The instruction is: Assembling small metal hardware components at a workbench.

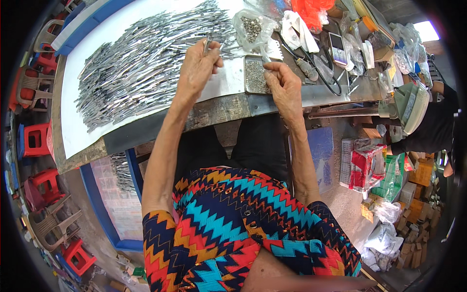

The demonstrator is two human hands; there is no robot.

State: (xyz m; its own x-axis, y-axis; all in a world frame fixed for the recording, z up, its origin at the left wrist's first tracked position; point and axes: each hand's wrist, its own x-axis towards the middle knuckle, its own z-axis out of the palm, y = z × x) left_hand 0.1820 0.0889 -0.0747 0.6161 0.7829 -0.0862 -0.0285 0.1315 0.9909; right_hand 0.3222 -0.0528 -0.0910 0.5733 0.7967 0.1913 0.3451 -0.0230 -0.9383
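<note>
Being only pinched by the left hand (198, 67), a metal piece (208, 45) may be dropped; the curled right hand's (284, 83) hold is unclear.

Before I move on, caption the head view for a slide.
Left hand pinching a metal piece near piled metal strips; right hand beside a shallow tray of small metal parts.

Bits (256, 74) in the tray (246, 75) — too small for certainty
</note>
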